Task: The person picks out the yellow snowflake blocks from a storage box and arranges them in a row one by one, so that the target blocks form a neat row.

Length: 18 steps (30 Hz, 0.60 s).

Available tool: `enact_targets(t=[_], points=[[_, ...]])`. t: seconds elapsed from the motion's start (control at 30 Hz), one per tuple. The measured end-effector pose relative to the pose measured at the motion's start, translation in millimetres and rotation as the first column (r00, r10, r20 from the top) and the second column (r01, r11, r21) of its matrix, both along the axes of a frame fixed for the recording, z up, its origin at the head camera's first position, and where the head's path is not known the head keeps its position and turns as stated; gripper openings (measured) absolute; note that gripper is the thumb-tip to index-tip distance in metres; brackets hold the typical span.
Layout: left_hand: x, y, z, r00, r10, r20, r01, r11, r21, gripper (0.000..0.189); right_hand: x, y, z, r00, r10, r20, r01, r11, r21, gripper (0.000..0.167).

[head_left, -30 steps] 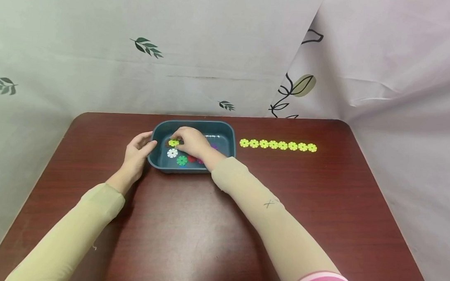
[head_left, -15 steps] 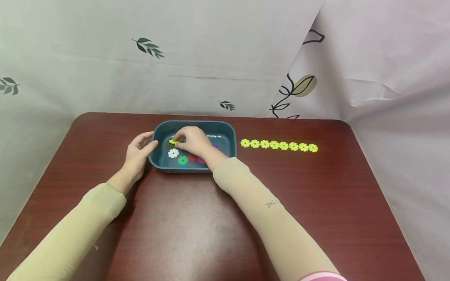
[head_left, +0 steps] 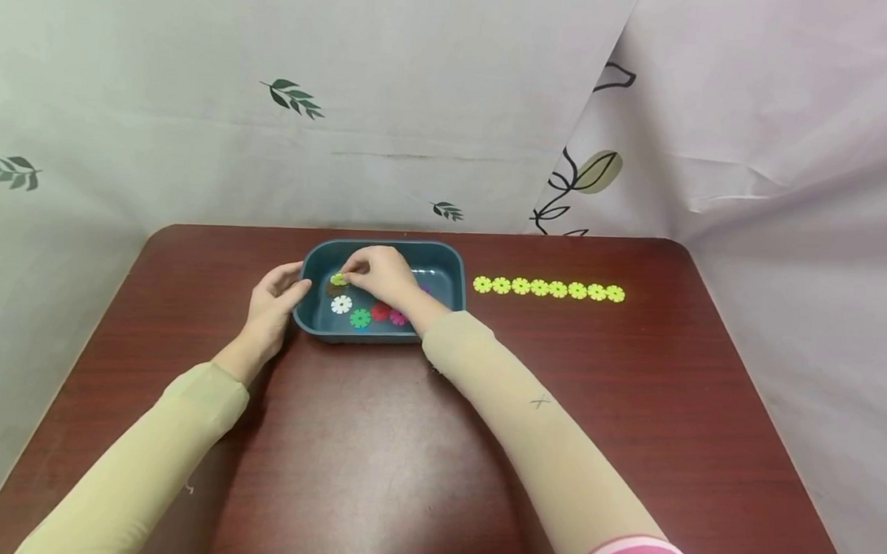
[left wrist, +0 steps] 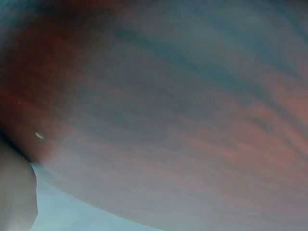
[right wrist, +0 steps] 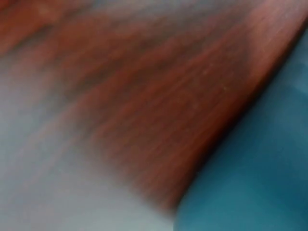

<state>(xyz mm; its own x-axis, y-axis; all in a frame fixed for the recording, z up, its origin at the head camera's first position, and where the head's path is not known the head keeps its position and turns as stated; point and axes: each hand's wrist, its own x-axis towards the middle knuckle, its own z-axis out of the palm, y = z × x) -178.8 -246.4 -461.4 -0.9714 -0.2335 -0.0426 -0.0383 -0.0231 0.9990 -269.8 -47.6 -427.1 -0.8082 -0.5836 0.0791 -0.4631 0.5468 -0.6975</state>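
Observation:
A dark blue plastic bin (head_left: pixel 375 338) stands near the table's back edge in the head view. At its left end my left hand (head_left: pixel 268 307) holds the wall, the thumb on the rim. Reaching inside, my right hand (head_left: pixel 385 277) pinches a yellow snowflake disc (head_left: pixel 337 280) between thumb and fingertips, above a brown disc (head_left: pixel 334 290). Also in the bin are a white disc (head_left: pixel 341 304), a green disc (head_left: pixel 360 317), a red disc (head_left: pixel 379 311) and a magenta disc (head_left: pixel 397 317). My right hand and wrist hide part of the inside.
To the right of the bin, several yellow snowflake discs (head_left: pixel 548 288) form a straight row on the reddish-brown table (head_left: pixel 364 437). A pale cloth (head_left: pixel 391 104) with leaf prints hangs behind the table. Both wrist views are blurred, showing mostly tabletop.
The yellow disc, lying flat in the bin a second ago, tilted between my right fingertips and now sits slightly left. More of the brown disc shows. My left hand stays at the bin.

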Motion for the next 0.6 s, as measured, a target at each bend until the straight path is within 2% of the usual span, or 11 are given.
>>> enact_targets(t=[0.13, 0.33, 0.6], points=[[1.1, -0.6, -1.4, 1.000, -0.010, -0.021, 0.010, 1.000, 0.021, 0.023, -1.0, 2, 3.7, 1.000, 0.018, -0.015, -0.019, 1.000, -0.018, 0.012], [0.2, 0.8, -1.9, 1.000, -0.005, -0.006, 0.005, 1.000, 0.005, 0.023, -4.2, 12, 15.1, 1.000, 0.029, 0.006, -0.028, 0.998, -0.063, 0.014], [-1.4, 0.4, 0.0, 1.000, 0.018, 0.009, -0.018, 1.000, 0.015, 0.029, -12.8, 35, 36.6, 1.000, -0.007, -0.009, 0.006, 0.995, -0.101, 0.015]])
